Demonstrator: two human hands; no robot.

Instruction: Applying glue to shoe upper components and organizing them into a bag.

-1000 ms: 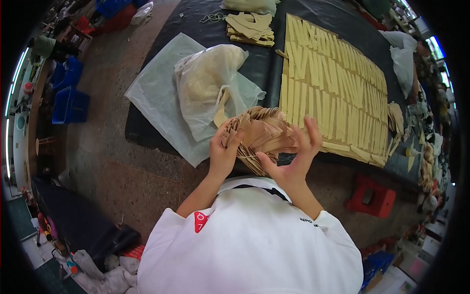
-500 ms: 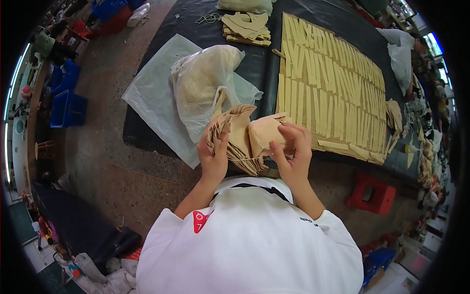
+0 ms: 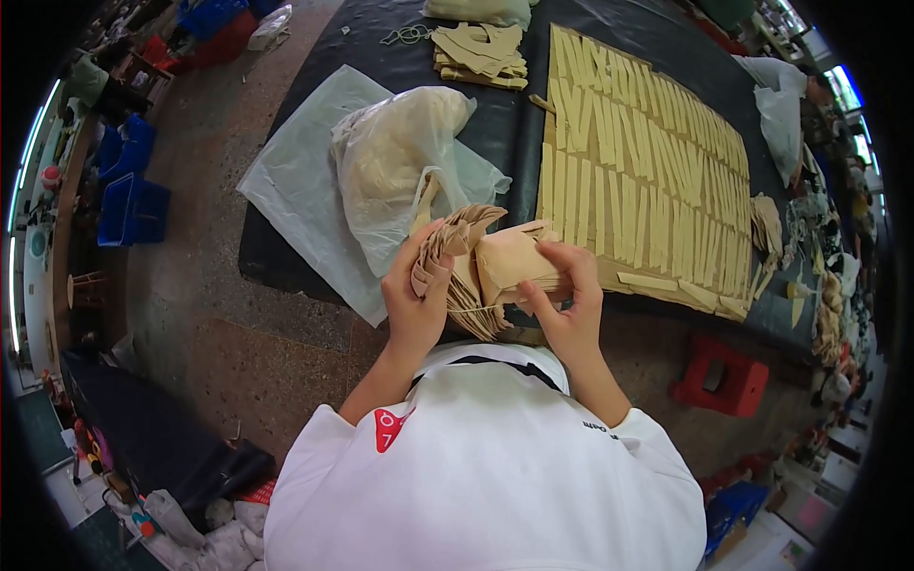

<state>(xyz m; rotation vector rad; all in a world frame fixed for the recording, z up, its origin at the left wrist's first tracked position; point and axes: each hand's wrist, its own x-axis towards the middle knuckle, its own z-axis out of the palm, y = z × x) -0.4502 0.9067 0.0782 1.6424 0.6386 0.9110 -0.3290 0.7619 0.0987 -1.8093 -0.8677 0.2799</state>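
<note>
Head view: left hand (image 3: 415, 297) and right hand (image 3: 574, 303) grip a bundle (image 3: 511, 264) at frame centre, fingers closed on opposite sides. It appears parted but not yet untied, a pale cord (image 3: 468, 310) crossing low; strips (image 3: 624, 214), right of centre, already lie in rows.

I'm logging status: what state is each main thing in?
Thin tan layered bundle: parted between left hand and right hand
Translucent white plastic bag: bulging, filled
Pale yellow flat strips: laid in rows
Translucent whitish plastic sheet: spread under the bag
Flat yellowish cutouts: stacked
</note>
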